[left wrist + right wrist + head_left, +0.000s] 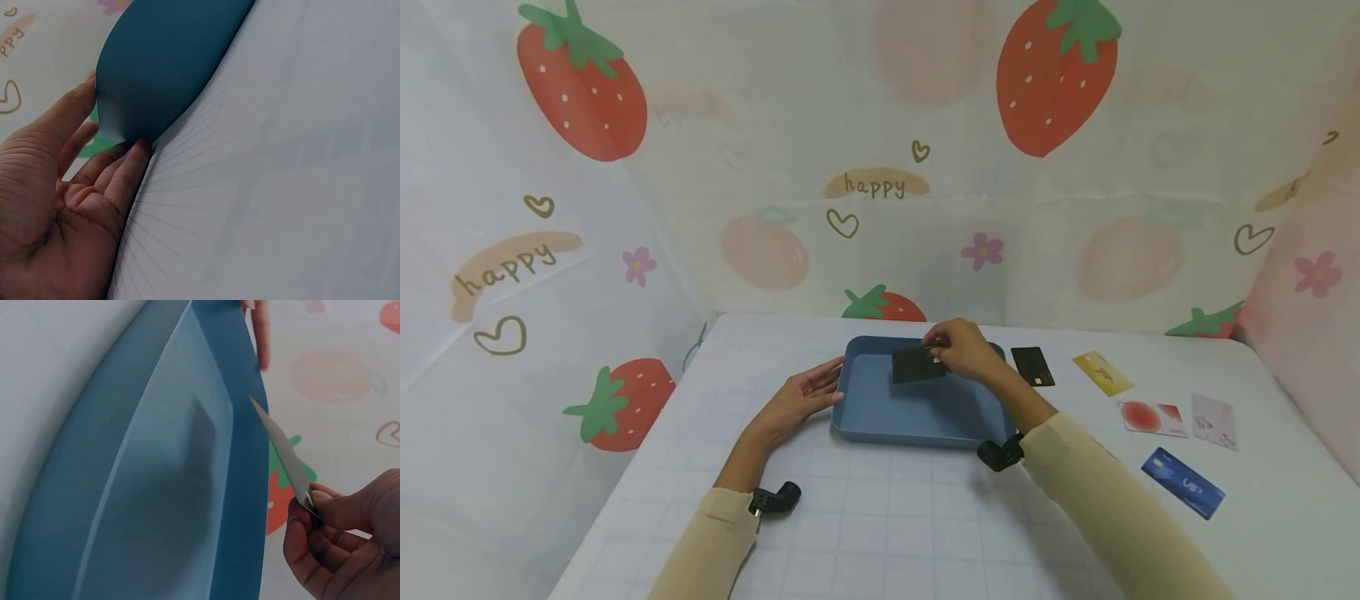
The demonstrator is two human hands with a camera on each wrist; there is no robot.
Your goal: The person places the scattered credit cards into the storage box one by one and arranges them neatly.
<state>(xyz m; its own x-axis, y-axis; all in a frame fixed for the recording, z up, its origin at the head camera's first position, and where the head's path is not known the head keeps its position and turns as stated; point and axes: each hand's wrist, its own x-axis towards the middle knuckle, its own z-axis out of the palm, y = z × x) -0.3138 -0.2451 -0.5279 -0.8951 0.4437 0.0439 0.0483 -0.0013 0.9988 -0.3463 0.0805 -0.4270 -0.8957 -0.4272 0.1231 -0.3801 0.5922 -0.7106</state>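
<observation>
A shallow blue tray [880, 429] lies on the table. My right hand [966, 350] pinches a black card [916, 365] above it. In the right wrist view that card [284, 453] is seen nearly edge-on between thumb and curled fingers, and its shadow falls on the tray floor. My left hand [796, 404] touches the tray's left side with its fingers spread. The left wrist view has the thumb and fingertips of that hand [75, 200] against the tray's outer wall [162, 69].
Right of the tray lie another black card [1033, 367], a gold card [1102, 372], a red-and-white card [1153, 418], a pale pink patterned card [1213, 421] and a blue VIP card [1183, 482]. A strawberry-print curtain [865, 242] stands behind the white table [880, 525].
</observation>
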